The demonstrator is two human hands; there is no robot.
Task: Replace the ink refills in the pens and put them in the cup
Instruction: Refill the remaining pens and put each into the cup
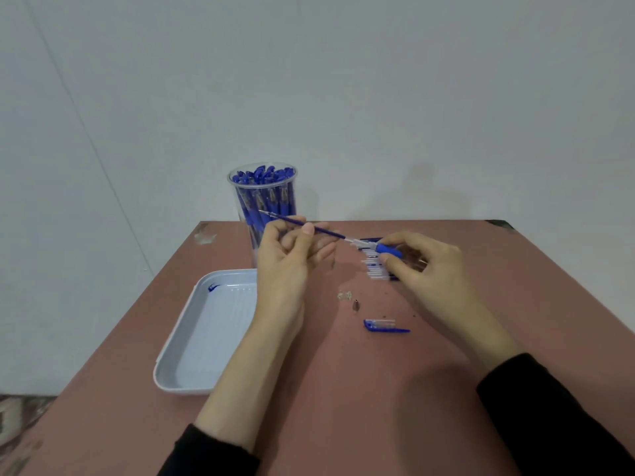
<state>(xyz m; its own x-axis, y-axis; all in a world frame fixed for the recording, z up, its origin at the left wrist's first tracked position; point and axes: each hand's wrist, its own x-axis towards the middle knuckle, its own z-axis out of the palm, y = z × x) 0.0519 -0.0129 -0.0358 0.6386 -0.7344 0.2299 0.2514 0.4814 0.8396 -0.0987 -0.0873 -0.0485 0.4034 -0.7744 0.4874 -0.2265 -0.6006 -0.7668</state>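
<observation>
1 blue ink refill (327, 232) slants in the air above the table (343, 400), its writing tip up by the cup (263, 201) and its lower end at the mouth of the pen barrel (387, 249). My left hand (285, 262) pinches the refill between thumb and curled fingers. My right hand (426, 269) grips the barrel by its blue sleeve, fingers curled around it. Under that hand lies a row of spare refills (372, 271). Nearer me on the table lie a small metal tip (356, 306), a clear bit (344, 295) and a blue clip piece (385, 326). The clear cup stands at the far edge, packed with blue pens. A pale tray (178, 341) sits to my left, just beside my left wrist.
</observation>
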